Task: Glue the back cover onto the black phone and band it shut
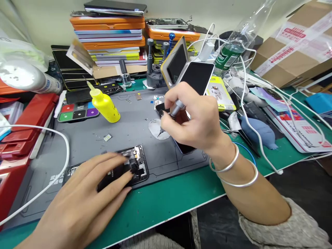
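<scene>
A disassembled phone (pixel 140 166) lies on the grey work mat, its inner parts exposed at the right end. My left hand (pixel 85 193) rests across it with fingers stretched out, hiding much of its middle; the fingertips are slightly blurred. In the fingers of my right hand (pixel 197 121) is a slim screwdriver (pixel 178 108) with a grey handle, tilted tip-down. Its dark tip points at a whitish round patch (pixel 155 129) on the mat; whether they touch I cannot tell. Behind and under that hand is another dark phone-like piece (pixel 184 147), partly covered.
A yellow dropper bottle (pixel 105 105) stands on the mat (pixel 85 138), near a small metallic piece (pixel 107 137). Stacked orange cases (pixel 107 23) line the back. At the right are a blue air blower (pixel 259 133), white cables and a cardboard box (pixel 298 45). A white cable (pixel 67 152) loops at left.
</scene>
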Action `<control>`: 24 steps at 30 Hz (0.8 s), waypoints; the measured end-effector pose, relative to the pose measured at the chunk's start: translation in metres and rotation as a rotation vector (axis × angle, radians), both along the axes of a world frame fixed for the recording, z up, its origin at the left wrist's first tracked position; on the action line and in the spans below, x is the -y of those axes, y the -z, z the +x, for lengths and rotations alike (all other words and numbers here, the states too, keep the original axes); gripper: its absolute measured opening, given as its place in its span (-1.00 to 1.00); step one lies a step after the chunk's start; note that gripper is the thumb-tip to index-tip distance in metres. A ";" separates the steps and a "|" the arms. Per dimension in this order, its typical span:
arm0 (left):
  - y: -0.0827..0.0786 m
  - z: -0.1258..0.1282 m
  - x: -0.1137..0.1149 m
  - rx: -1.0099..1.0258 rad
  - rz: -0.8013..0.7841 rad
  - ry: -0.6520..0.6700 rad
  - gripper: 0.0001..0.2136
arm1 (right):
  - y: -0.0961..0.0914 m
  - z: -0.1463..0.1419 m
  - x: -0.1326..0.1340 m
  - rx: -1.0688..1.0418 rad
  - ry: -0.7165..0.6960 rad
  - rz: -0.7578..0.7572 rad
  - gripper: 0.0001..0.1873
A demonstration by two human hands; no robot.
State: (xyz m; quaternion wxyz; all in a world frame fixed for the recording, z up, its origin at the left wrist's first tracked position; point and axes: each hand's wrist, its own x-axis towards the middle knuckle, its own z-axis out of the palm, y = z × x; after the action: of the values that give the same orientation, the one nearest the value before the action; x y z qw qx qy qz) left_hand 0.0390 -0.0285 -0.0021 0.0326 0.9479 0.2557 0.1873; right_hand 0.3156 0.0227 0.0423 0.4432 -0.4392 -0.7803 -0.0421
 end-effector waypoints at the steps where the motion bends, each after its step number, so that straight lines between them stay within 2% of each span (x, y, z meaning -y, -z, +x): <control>1: -0.002 0.001 0.007 0.027 -0.007 -0.027 -0.72 | 0.000 0.001 -0.001 -0.006 0.010 0.004 -0.88; 6: -0.002 0.007 0.044 0.067 -0.053 -0.086 -0.80 | 0.000 0.003 -0.003 -0.023 0.007 0.017 -0.86; 9: 0.004 0.008 0.054 0.003 -0.065 -0.067 -0.74 | 0.001 0.003 -0.003 -0.024 -0.005 0.020 -0.86; 16: 0.000 0.019 0.059 -0.133 -0.062 -0.111 -0.77 | 0.002 0.001 -0.002 -0.042 -0.025 0.029 -0.90; 21: -0.006 0.034 0.054 -0.028 -0.116 -0.125 -0.82 | 0.004 0.000 -0.003 -0.047 -0.031 0.028 -0.91; 24: -0.012 0.041 0.049 -0.044 -0.208 -0.194 -0.83 | 0.005 0.000 -0.003 -0.058 -0.053 0.029 -0.91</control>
State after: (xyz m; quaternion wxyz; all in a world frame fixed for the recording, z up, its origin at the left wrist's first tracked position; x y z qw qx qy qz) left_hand 0.0801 -0.0776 0.0097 0.1069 0.9140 0.3649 0.1413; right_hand 0.3152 0.0260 0.0373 0.4730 -0.4129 -0.7778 -0.0290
